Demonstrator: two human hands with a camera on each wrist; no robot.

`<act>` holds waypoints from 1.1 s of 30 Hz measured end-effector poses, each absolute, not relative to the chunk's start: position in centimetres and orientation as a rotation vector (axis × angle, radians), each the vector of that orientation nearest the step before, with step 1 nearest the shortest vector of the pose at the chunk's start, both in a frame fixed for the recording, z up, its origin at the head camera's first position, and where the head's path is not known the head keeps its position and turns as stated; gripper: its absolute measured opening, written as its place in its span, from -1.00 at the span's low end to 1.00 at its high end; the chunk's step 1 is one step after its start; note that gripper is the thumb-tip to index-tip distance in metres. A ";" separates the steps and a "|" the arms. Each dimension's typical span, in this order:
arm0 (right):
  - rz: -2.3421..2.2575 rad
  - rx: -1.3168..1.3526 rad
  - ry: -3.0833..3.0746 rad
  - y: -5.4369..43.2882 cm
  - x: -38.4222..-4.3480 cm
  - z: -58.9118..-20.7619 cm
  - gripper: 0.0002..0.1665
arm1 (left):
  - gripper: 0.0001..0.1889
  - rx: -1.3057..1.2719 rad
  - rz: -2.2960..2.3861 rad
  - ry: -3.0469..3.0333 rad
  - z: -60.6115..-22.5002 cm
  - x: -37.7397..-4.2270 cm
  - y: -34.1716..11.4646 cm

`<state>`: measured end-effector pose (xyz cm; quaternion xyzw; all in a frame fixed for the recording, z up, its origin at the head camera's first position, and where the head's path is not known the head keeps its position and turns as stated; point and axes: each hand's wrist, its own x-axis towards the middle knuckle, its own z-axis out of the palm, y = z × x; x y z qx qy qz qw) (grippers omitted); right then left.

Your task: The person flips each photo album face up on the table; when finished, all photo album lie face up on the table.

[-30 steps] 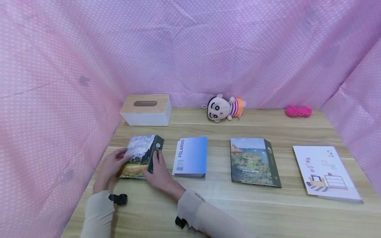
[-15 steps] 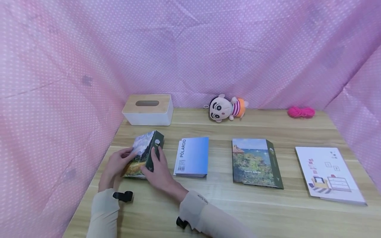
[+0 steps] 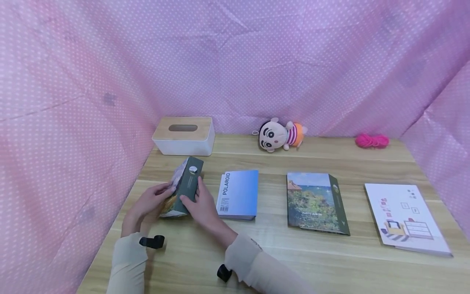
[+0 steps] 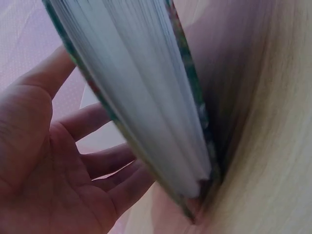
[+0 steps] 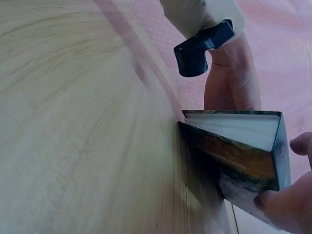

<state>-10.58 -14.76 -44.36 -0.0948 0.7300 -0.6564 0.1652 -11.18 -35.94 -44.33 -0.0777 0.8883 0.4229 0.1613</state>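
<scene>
A photo album (image 3: 187,183) with a painted landscape cover and dark green spine stands tilted up at the table's left, its spine raised. White page edges show between its covers in the left wrist view. My right hand (image 3: 205,204) holds the raised spine side, thumb and fingers apart on it; in the right wrist view the thumb (image 5: 280,202) lies by the spine's edge. On the other side my left hand (image 3: 148,202) touches the cover with its fingertips, palm spread in the left wrist view. A blue POLAROID album (image 3: 238,194) lies just right of my right hand.
Another painted photo album (image 3: 315,204) and a white album (image 3: 407,218) lie farther right on the wooden table (image 3: 279,261). Along the back are a tissue box (image 3: 183,139), a plush doll (image 3: 280,134) and pink yarn (image 3: 372,141). Pink dotted cloth (image 3: 235,61) encloses the table.
The painted album has tipped up from lying nearly flat, its spine rising and turning toward the camera. Both hands have moved with it, the right thumb now on the spine.
</scene>
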 end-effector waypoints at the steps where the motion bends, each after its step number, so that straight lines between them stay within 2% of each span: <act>1: -1.914 -0.255 2.030 -14.7 -10.7 -44.4 -0.03 | -0.18 -0.212 1.212 2.536 -44.2 -11.1 -35.9; 7: -2.065 -0.189 1.881 -14.5 -11.5 -44.3 -0.17 | -0.23 -0.142 1.264 2.524 -43.4 -10.9 -35.4; 13: -2.178 -0.201 1.801 -14.5 -11.7 -43.6 -0.35 | -0.36 0.011 1.508 2.468 -42.1 -10.8 -34.7; 21: -2.263 -0.314 1.739 -14.6 -11.5 -41.9 -0.34 | -0.37 0.035 1.606 2.459 -40.6 -10.7 -34.7; 33: -2.019 -0.462 1.882 -16.0 -11.8 -44.4 -0.36 | -0.40 0.011 1.752 2.351 -40.8 -10.1 -36.6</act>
